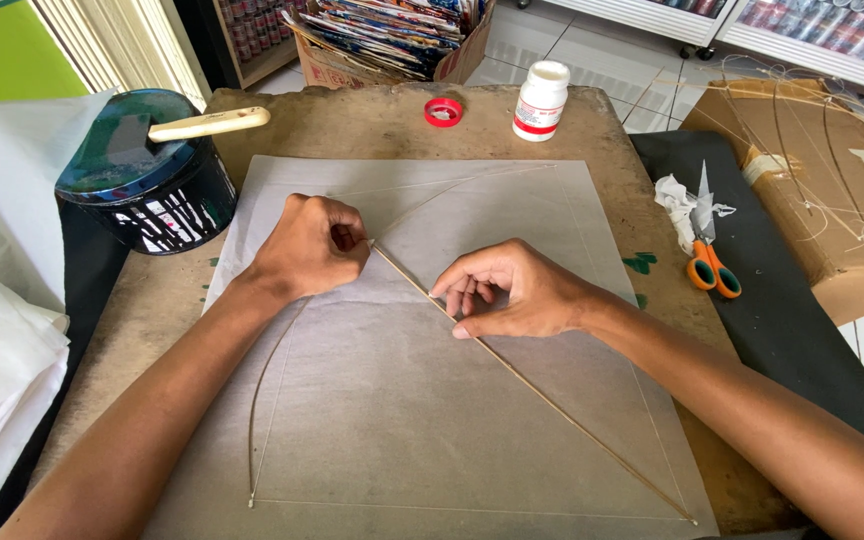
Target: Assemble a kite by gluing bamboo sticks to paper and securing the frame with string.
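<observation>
A square sheet of thin grey paper (432, 430) lies on a worn brown table (352, 125). A thin bamboo stick (562, 412) runs diagonally across the sheet, and a curved stick (257, 395) bows along its left side, joined by string. My left hand (310, 245) is closed into a fist at the upper end of the straight stick, pinching there. My right hand (517, 292) rests flat on the paper with its fingertips pressing the stick down.
A dark round tin (152, 195) with a cream-handled tool (209, 123) on top sits at the left. A white bottle (540, 100) and red lid (443, 112) stand at the back. Orange-handled scissors (710, 262) lie right, near a cardboard box (822, 190). White paper (2, 300) is stacked left.
</observation>
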